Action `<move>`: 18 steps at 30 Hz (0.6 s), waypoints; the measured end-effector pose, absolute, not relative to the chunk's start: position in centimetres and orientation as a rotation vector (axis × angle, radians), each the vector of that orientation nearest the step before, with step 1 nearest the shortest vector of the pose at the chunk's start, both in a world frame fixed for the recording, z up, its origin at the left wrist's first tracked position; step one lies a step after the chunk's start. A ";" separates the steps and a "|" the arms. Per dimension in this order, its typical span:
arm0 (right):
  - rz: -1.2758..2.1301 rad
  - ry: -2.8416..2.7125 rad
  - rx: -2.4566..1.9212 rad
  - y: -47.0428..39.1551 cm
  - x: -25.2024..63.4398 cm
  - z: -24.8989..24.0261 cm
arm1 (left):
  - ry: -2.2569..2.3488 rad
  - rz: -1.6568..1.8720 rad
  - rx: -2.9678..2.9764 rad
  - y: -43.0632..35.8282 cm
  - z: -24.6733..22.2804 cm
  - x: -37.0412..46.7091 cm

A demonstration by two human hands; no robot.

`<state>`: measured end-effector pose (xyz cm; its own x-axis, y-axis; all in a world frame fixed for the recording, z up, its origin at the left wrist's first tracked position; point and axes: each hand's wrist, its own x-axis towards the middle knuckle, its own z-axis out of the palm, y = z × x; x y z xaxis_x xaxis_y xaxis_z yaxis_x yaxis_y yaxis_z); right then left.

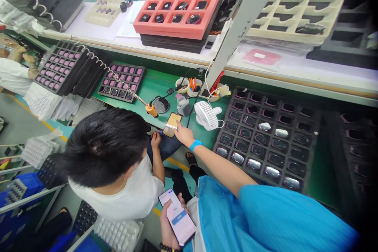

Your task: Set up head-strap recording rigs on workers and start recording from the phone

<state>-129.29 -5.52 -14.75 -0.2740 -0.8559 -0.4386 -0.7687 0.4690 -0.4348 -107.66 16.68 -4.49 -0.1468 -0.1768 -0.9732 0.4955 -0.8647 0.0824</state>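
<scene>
My left hand (167, 224), with a beaded bracelet at the wrist, holds a phone (178, 218) whose bright screen faces up, the thumb over the glass. My right hand (184, 134), with a blue band at the wrist, reaches to a second phone (172, 125) at the green bench's edge. A finger lies at that phone's right side, on or just over its screen; the other fingers are curled, and nothing shows held in them. Beside it, a seated person in a white shirt (118, 201) has a hand (156, 141) near the phone.
A white fan (207, 115), an orange-handled tool (151, 110) and pen cups (194, 86) stand on the bench. Black trays of parts (267, 138) lie right, others (121, 80) left. A shelf above bears a red tray (177, 27). A slanted post (245, 19) rises in front.
</scene>
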 end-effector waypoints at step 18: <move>-0.093 2.104 -1.367 -5.1 -129.1 -15.5 | 0.845 -1.978 1.322 17.6 -4.8 -107.3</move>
